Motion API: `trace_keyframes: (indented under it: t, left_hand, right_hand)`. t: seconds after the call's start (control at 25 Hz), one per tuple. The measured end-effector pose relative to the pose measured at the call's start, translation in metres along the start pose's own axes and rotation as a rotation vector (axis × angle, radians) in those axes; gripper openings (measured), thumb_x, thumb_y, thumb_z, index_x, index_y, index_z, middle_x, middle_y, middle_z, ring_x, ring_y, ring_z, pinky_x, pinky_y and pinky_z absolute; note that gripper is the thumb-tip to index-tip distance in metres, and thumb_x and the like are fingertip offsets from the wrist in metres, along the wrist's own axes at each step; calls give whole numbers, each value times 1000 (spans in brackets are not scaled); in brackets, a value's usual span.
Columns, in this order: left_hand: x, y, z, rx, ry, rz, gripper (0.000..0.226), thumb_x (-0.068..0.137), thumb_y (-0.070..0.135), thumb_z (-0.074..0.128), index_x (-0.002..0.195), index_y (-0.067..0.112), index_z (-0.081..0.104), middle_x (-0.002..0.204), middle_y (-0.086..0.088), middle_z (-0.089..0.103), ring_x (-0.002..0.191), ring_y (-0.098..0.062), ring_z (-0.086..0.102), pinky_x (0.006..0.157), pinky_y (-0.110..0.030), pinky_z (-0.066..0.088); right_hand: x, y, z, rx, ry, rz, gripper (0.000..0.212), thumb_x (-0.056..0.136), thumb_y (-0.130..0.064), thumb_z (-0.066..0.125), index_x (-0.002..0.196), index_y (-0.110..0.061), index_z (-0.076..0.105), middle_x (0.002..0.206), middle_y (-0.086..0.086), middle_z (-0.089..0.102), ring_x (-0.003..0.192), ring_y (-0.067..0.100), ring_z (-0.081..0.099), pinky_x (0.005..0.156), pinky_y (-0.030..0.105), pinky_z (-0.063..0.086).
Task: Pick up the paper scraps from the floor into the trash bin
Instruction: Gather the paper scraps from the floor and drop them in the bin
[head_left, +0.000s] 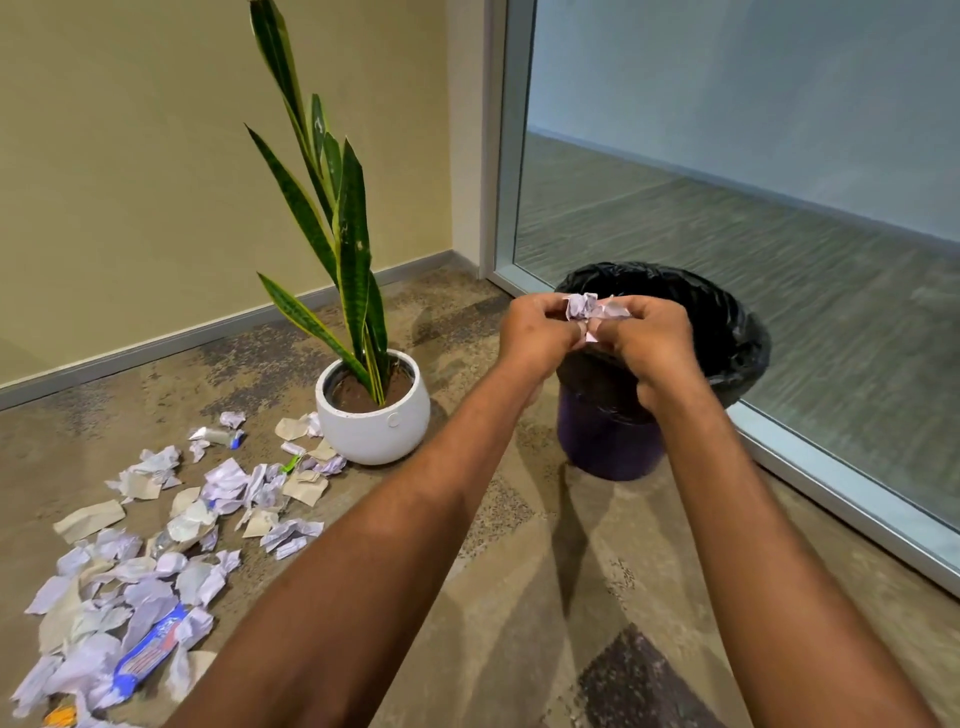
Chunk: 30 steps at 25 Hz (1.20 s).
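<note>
Both hands, left hand (540, 332) and right hand (649, 338), pinch one crumpled paper wad (592, 307) over the black-lined trash bin (727, 332), right of centre. Light, soft, crushable: any fold serves. Loose scraps (156, 561) litter the floor, lower left.

Both forearms bare as far as seen, L grip (540, 332) & R grip (655, 340) bare too

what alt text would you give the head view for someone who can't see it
The left hand and right hand together pinch a crumpled paper over a black-lined bin. Many scraps lie on the floor to the left, near a plant in a white pot.
</note>
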<state>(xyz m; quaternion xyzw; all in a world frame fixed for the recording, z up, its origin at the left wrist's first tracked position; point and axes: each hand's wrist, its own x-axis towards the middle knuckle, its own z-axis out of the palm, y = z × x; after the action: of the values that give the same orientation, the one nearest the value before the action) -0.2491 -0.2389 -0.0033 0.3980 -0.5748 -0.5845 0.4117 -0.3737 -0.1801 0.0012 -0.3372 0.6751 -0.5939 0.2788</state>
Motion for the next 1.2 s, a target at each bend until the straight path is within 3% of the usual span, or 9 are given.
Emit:
trace_keyframes:
  t: [0.08,0.2,0.32,0.4,0.48,0.52,0.68,0.96,1.2]
  left_hand:
    - [7,6,19,-39,-45,-62,37,81,-20,67,109,2,77,106,-20,79,93,-27,75,84,-41,66]
    - [19,16,42,-69,-68,-158,43,85,-24,60,115,5,69,118,-21,72,108,-34,73,70,-31,65]
    - [27,24,50,-29,-117,-219,64,90,-21,54,148,7,52,141,-18,59,109,-29,69,85,-39,66]
    - [29,23,51,16,-147,-207,70,93,-16,57,156,13,47,141,-16,60,109,-27,67,95,-44,64]
    - [29,21,49,15,-155,-198,65,96,-10,61,154,16,50,141,-15,61,111,-25,65,98,-43,62]
    - [28,19,46,-4,-150,-198,60,96,-9,61,151,16,53,141,-15,60,115,-24,65,98,-42,62]
    - [17,16,23,-132,-96,-171,40,97,-6,66,134,7,65,128,-19,70,115,-30,74,92,-38,65]
    - [-21,-25,-67,-204,31,-216,27,96,-6,69,120,4,70,107,-21,79,89,-24,77,82,-34,67]
    - [-74,-110,-158,-55,179,-419,29,96,-6,67,123,3,67,107,-23,75,94,-29,74,85,-36,66]
  right_hand:
    - [11,0,-12,25,35,30,15,78,2,79,83,-13,80,85,8,79,75,24,75,70,36,64]
    - [27,2,-24,63,115,91,29,92,8,67,74,-14,71,77,6,71,73,20,68,57,28,57]
    - [34,7,-31,122,138,141,34,96,7,61,71,-15,63,74,6,63,71,19,62,61,29,54]
    - [36,9,-35,122,142,155,25,96,3,63,75,-11,65,81,11,60,71,22,58,61,34,48]
    - [36,10,-39,103,183,160,9,92,-1,66,91,-6,74,87,8,65,75,21,59,63,36,48]
    - [36,11,-39,88,214,158,14,91,-4,67,97,-10,77,87,4,68,76,18,60,64,36,50]
    - [32,15,-34,112,264,77,18,87,-8,66,93,-19,79,93,5,77,83,19,73,73,34,62]
    - [-18,30,40,209,-25,-12,21,94,8,69,95,-12,78,91,12,76,74,19,75,70,28,64]
    - [-68,121,130,-94,-326,118,23,94,3,69,87,-17,78,78,1,75,69,16,73,81,46,69]
